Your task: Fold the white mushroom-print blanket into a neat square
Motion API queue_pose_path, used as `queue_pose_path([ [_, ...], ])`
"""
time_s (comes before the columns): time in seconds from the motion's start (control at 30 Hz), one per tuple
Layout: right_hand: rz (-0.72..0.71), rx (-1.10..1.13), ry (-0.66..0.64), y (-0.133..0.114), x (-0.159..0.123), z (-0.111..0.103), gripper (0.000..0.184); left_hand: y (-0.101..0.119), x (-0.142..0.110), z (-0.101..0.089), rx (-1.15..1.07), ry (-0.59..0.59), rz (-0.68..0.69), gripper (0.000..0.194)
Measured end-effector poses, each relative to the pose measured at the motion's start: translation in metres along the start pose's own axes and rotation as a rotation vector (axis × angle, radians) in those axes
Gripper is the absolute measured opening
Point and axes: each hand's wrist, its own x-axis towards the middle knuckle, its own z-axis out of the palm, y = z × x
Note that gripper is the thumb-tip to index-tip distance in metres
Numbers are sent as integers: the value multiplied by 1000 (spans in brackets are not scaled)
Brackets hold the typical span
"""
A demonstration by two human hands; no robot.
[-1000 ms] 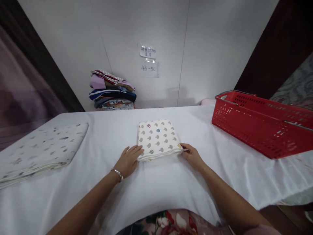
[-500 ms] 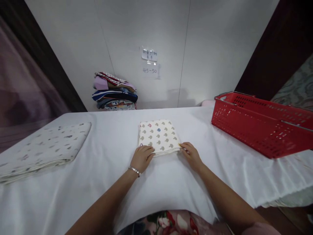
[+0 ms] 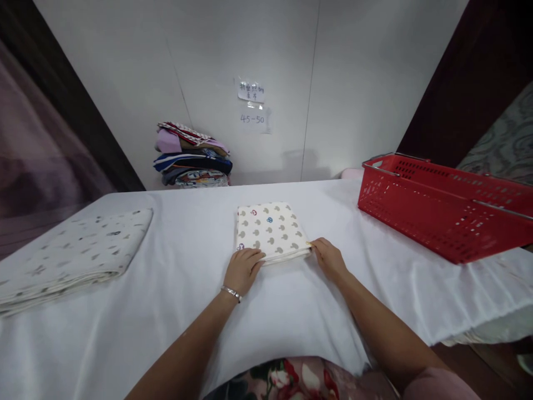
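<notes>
A cream cloth (image 3: 268, 228) with a grey mushroom print, and a few red, blue and purple ones, lies folded into a small square in the middle of the white-covered table. My left hand (image 3: 242, 270), with a silver bracelet at the wrist, holds its near left corner, fingers over the top and thumb by the near edge. At the near right corner my right hand (image 3: 330, 259) pinches the layers between thumb and fingers. The right fingertips are partly hidden. The near edge shows stacked layers.
A larger folded white cloth (image 3: 83, 250) with a small grey print lies at the left. On the right stands a red perforated basket (image 3: 425, 208) with metal handles. Behind the table's far edge rises a stack of folded fabrics (image 3: 194, 158), against a wall with paper signs (image 3: 252, 105).
My right hand has shifted slightly right and up at the cloth's near right corner, which looks drawn out a little. My left hand stays at the left corner. The view has tilted slightly.
</notes>
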Motion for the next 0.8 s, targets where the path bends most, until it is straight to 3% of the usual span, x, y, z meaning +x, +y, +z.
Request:
queue_pose_path([
  [0.4,-55,93,-72,2,-6,-6,26,-2,-3,1,-18,-8,18,27],
  [0.53,-77,115,-116,1,-8,-9,35,-4,-3,3,-4,-8,32,28],
  [0.8,-66,69,-61,4,-3,-2,26,-3,-2,4,35,22,71,26],
])
